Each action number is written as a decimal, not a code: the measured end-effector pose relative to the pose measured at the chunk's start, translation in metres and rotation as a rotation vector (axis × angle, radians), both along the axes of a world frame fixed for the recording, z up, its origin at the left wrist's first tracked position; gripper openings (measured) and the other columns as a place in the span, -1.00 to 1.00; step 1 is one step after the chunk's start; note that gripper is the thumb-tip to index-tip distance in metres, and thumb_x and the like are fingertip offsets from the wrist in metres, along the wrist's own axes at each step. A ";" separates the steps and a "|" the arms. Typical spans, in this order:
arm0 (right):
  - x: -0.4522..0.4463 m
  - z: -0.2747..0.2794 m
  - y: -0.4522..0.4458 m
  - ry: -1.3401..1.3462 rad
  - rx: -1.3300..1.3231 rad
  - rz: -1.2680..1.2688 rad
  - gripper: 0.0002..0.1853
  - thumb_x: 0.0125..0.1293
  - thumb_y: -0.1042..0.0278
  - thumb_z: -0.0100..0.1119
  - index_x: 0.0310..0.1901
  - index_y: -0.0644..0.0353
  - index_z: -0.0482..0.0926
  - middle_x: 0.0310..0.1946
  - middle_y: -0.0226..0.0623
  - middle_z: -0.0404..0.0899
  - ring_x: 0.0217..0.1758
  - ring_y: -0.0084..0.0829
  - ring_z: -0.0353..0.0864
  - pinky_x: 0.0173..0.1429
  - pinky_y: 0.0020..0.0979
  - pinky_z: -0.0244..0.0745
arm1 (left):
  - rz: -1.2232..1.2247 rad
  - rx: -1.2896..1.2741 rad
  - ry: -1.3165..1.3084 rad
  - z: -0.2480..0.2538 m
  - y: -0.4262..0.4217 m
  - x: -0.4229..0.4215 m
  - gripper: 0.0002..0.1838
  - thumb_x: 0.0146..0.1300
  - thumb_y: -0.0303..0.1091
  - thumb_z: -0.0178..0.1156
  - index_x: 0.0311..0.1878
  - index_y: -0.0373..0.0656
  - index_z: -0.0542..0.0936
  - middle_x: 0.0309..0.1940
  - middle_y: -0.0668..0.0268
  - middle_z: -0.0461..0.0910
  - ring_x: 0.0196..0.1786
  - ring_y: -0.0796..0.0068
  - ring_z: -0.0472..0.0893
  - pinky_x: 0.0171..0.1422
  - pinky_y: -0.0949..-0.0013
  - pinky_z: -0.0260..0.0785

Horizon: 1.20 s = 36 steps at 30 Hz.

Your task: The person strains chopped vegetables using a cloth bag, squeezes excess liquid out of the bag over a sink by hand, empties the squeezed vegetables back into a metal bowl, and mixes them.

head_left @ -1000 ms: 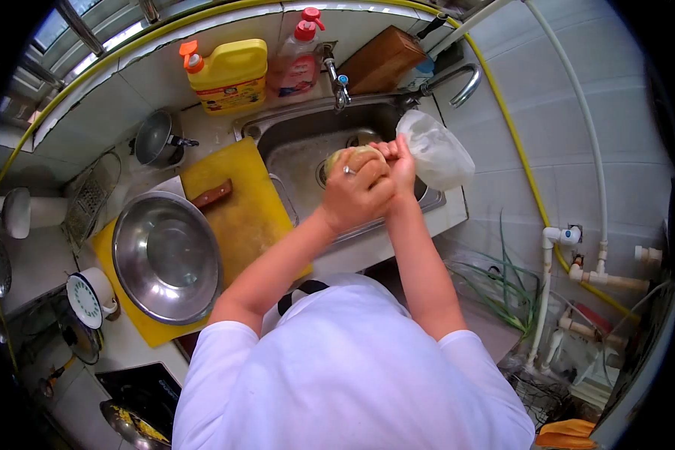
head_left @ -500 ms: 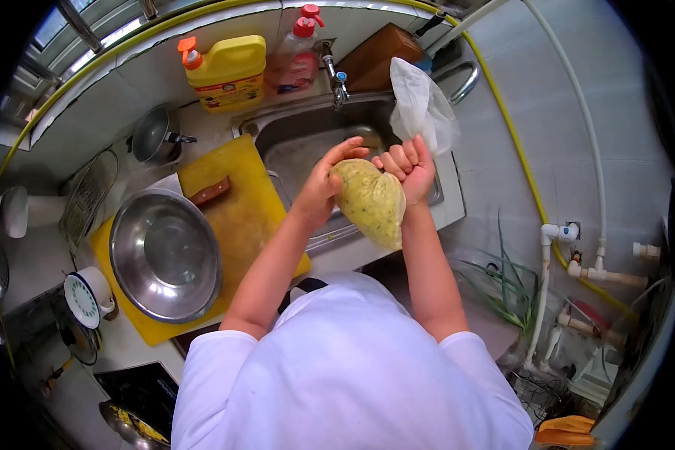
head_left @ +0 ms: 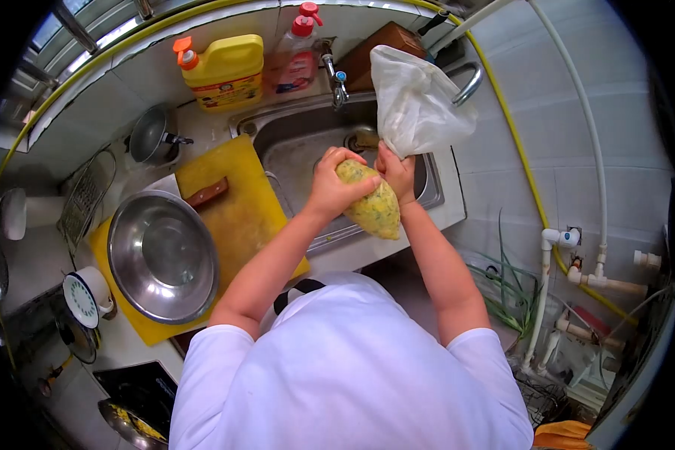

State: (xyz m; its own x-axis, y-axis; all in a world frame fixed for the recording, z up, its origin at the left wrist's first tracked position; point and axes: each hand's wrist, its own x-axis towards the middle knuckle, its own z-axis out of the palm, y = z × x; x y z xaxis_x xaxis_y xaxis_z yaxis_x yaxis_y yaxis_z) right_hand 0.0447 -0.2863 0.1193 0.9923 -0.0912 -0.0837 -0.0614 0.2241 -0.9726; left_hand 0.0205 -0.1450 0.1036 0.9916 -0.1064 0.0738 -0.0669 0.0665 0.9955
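Observation:
A clear plastic bag of yellow filling with green flecks [head_left: 377, 208] hangs in front of the sink's near edge. My left hand [head_left: 336, 185] is wrapped round the filled part, thumb across its front. Around the twisted neck, my right hand [head_left: 397, 171] is closed in a fist. Beyond that fist the bag's loose white top [head_left: 420, 101] spreads out, puffed and wrinkled, over the sink's right corner. The filled end bulges toward me, taut and rounded. Part of the neck is hidden by my fingers.
The steel sink [head_left: 277, 142] lies behind my hands under a tap [head_left: 339, 86]. To the left, a metal bowl [head_left: 163, 255] and a knife [head_left: 206, 193] rest on a yellow cutting board [head_left: 240, 225]. A yellow jug [head_left: 225, 71] and a pink soap bottle [head_left: 298, 64] stand behind.
My left hand has closed further round the filled part, its thumb now over the front. The loose top has opened out wider, and my right fist has shifted slightly left and down.

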 end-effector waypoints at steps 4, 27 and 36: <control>0.002 -0.015 -0.004 -0.010 -0.114 0.012 -0.86 0.22 0.44 0.13 -0.50 0.19 0.48 -0.71 -0.55 0.35 -0.72 -0.70 0.25 -0.63 -0.55 0.10 | 0.092 0.039 0.005 -0.007 -0.006 0.004 -0.72 -0.11 -0.27 0.36 -0.38 -0.23 0.57 -0.35 0.26 0.47 -0.23 0.42 0.51 -0.07 0.38 0.33; 0.013 -0.056 -0.025 -0.213 -0.410 -0.006 -0.83 0.10 0.46 0.14 -0.27 0.31 0.58 -0.35 -0.26 0.63 -0.26 -0.40 0.59 -0.12 -0.39 0.42 | 0.217 0.144 0.110 -0.031 -0.028 0.013 -0.76 0.02 -0.22 0.23 -0.43 -0.23 0.59 -0.37 0.09 0.53 -0.24 0.08 0.55 -0.11 0.23 0.37; 0.005 -0.060 -0.037 -0.181 -0.407 -0.009 -0.84 0.11 0.42 0.14 -0.31 0.31 0.57 -0.51 -0.35 0.58 -0.48 -0.47 0.50 -0.34 -0.39 0.39 | 0.266 0.212 0.074 -0.036 -0.042 0.002 -0.75 0.06 -0.25 0.22 -0.40 -0.29 0.58 -0.44 0.17 0.56 -0.33 0.40 0.54 -0.17 0.36 0.36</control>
